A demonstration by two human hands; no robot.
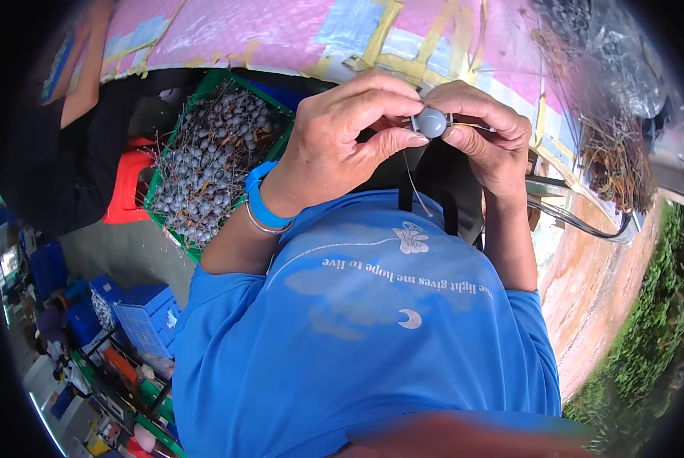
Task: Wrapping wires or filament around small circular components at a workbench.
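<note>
Between my two hands, near the table edge, is a small glossy grey ball (431,123) with a pale clip-like piece on each side. My left hand (349,133) pinches its left side with thumb and fingertips. From the right, my right hand (485,133) is closed at the other side, where a thin yellowish wire or stem passes by the fingers. Below the ball hangs a thin pale strand (413,183). The fingertips hide part of the side pieces. On my left wrist are a blue band (259,195) and a metal bangle.
A green crate (197,95) full of grey balls on thin stems stands to my left, by a red stool (126,187). The table (242,30) has a pink taped cover, with brown stems (620,164) and clear plastic on its right. Another person's arm (86,69) is at far left.
</note>
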